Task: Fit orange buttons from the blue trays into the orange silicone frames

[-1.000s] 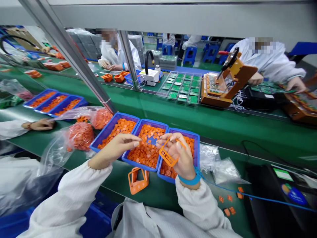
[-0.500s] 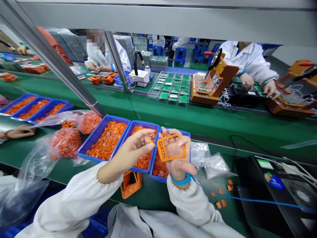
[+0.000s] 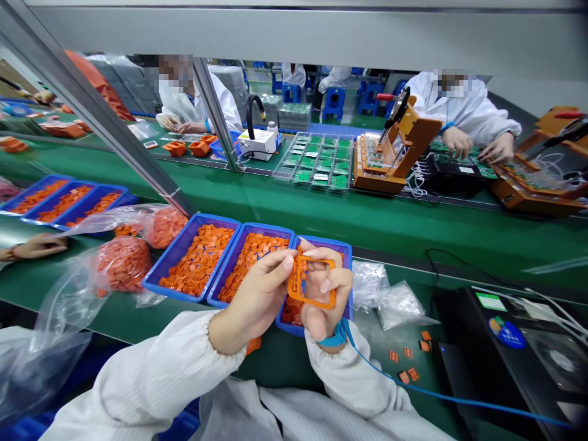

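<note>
An orange plastic frame [image 3: 312, 302] with a rectangular window and small cut-outs along its left side is in my right hand [image 3: 339, 285], whose fingers are bent round its right part. A blue strap circles that wrist. My left hand [image 3: 261, 288] is closed, thumb and forefinger pinched together against the frame's upper left corner. Whatever is between those fingertips is hidden. Beneath both hands are blue trays [image 3: 219, 294] of small flat orange pieces. Part of another orange plastic part [image 3: 253, 345] shows below my left wrist.
Several loose orange pieces [image 3: 408, 352] and clear bags [image 3: 399, 306] lie to the right, beside a black device [image 3: 500, 361]. Bagged orange pieces [image 3: 123, 264] and a co-worker's hand [image 3: 43, 245] are at left. A metal post [image 3: 138, 141] slants across. Co-workers sit across the green line.
My left hand has moved right to the frame; the small orange piece seen in its fingertips is now hidden. My right fingers have curled over the frame, which has shifted slightly left.
</note>
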Action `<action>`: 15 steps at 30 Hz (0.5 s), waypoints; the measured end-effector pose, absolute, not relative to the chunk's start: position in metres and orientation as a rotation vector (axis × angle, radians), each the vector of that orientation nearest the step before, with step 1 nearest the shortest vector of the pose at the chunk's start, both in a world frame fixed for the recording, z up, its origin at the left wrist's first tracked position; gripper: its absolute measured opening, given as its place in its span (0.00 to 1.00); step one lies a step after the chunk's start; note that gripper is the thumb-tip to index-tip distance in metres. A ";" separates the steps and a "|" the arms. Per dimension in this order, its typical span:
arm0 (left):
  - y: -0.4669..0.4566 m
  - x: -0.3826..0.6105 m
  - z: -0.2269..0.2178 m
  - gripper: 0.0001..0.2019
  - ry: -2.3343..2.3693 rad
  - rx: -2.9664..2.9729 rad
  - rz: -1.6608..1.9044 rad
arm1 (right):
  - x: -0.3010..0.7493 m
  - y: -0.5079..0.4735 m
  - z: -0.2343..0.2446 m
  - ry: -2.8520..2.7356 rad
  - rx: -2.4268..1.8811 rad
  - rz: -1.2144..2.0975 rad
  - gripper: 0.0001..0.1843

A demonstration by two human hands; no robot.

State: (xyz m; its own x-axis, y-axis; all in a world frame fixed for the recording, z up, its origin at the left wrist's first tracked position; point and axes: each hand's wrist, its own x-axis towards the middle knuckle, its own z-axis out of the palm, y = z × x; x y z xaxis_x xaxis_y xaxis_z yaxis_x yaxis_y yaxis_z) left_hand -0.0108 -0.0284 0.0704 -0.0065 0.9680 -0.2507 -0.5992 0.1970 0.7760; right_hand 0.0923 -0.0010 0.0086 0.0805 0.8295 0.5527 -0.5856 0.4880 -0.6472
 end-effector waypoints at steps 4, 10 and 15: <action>-0.030 -0.008 0.068 0.19 0.846 0.523 1.321 | 0.094 -0.003 0.002 -1.060 -0.456 1.183 0.46; -0.028 -0.010 0.073 0.16 0.768 0.575 1.215 | 0.095 -0.005 -0.003 -1.149 -0.437 1.041 0.42; -0.031 -0.006 0.070 0.21 0.805 0.655 1.281 | 0.096 -0.006 -0.008 -1.262 -0.448 1.175 0.42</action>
